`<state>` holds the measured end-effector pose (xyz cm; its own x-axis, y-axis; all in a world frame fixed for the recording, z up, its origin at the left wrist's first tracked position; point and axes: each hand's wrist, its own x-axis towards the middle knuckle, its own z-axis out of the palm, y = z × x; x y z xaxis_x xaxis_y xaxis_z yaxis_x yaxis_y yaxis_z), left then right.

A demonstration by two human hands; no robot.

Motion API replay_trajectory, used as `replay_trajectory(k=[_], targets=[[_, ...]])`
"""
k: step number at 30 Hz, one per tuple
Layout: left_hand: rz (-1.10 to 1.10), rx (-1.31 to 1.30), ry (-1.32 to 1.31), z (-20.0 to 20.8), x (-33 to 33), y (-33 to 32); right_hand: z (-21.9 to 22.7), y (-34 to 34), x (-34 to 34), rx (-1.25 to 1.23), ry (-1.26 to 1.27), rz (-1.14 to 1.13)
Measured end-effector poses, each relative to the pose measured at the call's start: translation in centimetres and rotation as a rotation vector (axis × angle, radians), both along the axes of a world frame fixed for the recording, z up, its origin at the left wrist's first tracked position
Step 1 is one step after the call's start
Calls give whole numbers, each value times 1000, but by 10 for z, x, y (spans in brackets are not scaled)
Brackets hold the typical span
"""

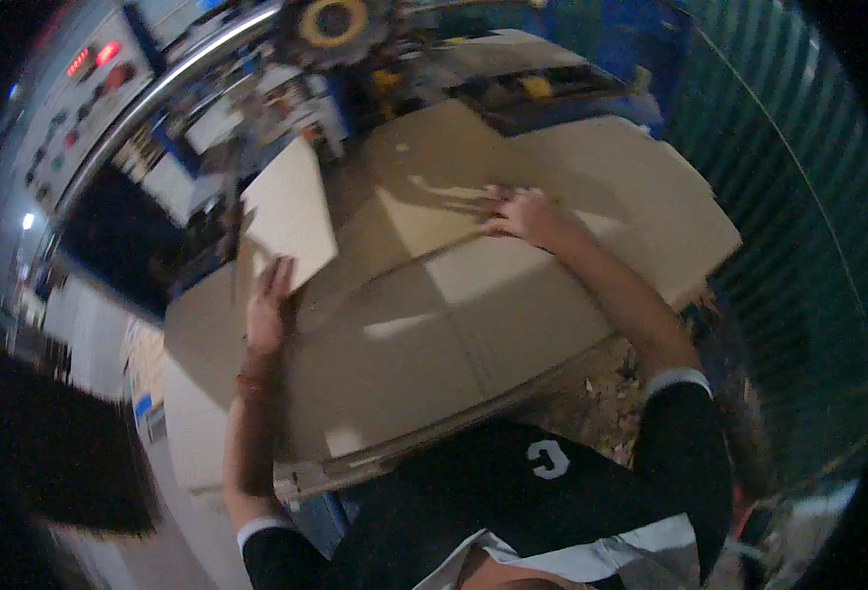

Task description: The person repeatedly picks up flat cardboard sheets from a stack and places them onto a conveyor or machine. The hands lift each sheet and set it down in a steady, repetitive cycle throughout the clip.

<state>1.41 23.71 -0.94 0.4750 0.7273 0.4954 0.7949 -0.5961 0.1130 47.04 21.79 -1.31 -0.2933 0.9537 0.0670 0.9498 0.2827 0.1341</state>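
Observation:
Cardboard sheets (385, 364) lie in front of me, with overlapping panels and creases. On the left, a pale cardboard flap (296, 211) stands tilted up. My left hand (270, 310) is at its lower edge with fingers along its face; the thumb is hidden, and the hand seems to hold the flap. Farther right, my right hand (522, 214) rests on the cardboard with its fingers apart and pointing left. Beside those fingertips is a lighter brown piece (429, 221) with a narrow strip along its upper side.
Beyond the cardboard stands a machine with a large toothed wheel (335, 22) and a metal bar (183, 77). A dark tray-like part (557, 98) sits at the back right. Green corrugated sheeting (788, 177) runs along the right. Scraps (591, 403) lie below the near edge.

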Motion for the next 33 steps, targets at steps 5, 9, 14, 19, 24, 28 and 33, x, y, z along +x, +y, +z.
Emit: replay_trajectory(k=[5,9,14,19,24,28,33], targets=[[203,113,91,12,-7,44,-20,31,-20,100,168,-224],[286,-39,-117,19,-51,-20,-10,-18,11,189,335,-203],[752,96,-591,3,-139,-159,-17,-158,103,642,605,-816],[1566,108,-149,-75,-189,-217,-75,-192,137,904,592,-1072],[1768,71,43,-131,-239,-213,-77,-165,133,852,684,-1147],[1577,347,83,-104,-259,-197,-62,-162,129,915,817,-1179],[967,398,-959,-3,-200,-200,-48,-156,146,999,1001,-1051]])
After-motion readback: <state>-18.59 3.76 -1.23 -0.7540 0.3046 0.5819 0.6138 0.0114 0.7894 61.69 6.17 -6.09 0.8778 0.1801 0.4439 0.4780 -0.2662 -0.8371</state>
